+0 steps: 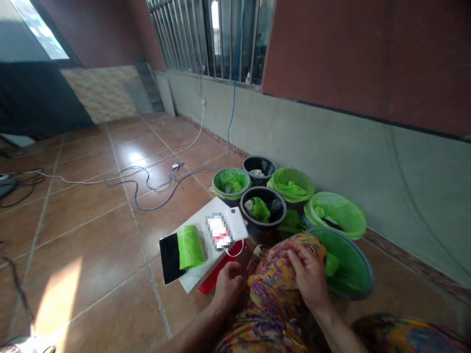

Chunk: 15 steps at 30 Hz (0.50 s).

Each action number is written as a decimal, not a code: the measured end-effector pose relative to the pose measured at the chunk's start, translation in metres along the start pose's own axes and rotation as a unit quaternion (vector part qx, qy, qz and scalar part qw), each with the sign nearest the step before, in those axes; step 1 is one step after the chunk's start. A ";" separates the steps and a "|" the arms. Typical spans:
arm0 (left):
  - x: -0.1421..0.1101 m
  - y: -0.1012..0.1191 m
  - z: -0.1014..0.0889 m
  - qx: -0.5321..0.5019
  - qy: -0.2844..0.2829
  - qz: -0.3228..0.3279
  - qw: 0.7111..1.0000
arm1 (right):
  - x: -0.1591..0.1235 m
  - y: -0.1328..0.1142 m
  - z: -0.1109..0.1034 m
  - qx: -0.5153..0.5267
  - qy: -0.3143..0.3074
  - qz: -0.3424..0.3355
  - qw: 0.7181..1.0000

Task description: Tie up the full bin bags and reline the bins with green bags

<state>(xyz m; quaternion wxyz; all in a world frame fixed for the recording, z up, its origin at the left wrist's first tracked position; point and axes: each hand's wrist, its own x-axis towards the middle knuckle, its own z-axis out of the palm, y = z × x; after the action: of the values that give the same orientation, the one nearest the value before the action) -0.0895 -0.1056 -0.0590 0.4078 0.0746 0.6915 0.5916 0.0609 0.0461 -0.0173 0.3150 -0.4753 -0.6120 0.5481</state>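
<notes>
From my end, I have the left hand (230,283) low beside the red box (217,274), fingers loosely curled inward; the palm is turned away, so I cannot tell whether they close on anything. The right hand (307,272) is over the patterned clothing (272,289) at the knee, thumb and fingertips drawn close together; I cannot tell whether they touch or pinch something.

Nearest my left hand, the green plastic roll (191,246) lies on the white box (193,279). It is bright lime, short and rounded, with a faintly creased, slightly shiny surface, and its left edge overlaps the black tablet (171,257). A phone (220,231), blurred out, lies to the roll's right, with a white cable (237,253) looping by the box's edge.

Beyond my hands, six round bins stand in a cluster near the wall (327,142). The big bin (349,267) just beside my right hand has a grey rim and green inside; the bin with crumpled bags (263,208) is dark, holding green and black plastic.
</notes>
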 end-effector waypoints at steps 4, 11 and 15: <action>-0.007 0.015 0.017 0.011 -0.051 0.032 0.998 | -0.040 0.010 -0.086 0.004 0.122 0.022 0.992; -0.025 0.064 0.068 0.072 -0.239 0.166 0.954 | -0.076 0.053 -0.206 -0.012 0.266 0.100 0.959; -0.032 0.079 0.113 0.102 -0.317 0.212 0.919 | -0.083 0.057 -0.238 -0.039 0.272 0.094 0.957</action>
<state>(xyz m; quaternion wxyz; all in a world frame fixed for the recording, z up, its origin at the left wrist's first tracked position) -0.0247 -0.0161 0.0293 0.4608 0.4447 0.5505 0.5356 0.3194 0.0551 -0.0133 0.3975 -0.6737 -0.4767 0.4012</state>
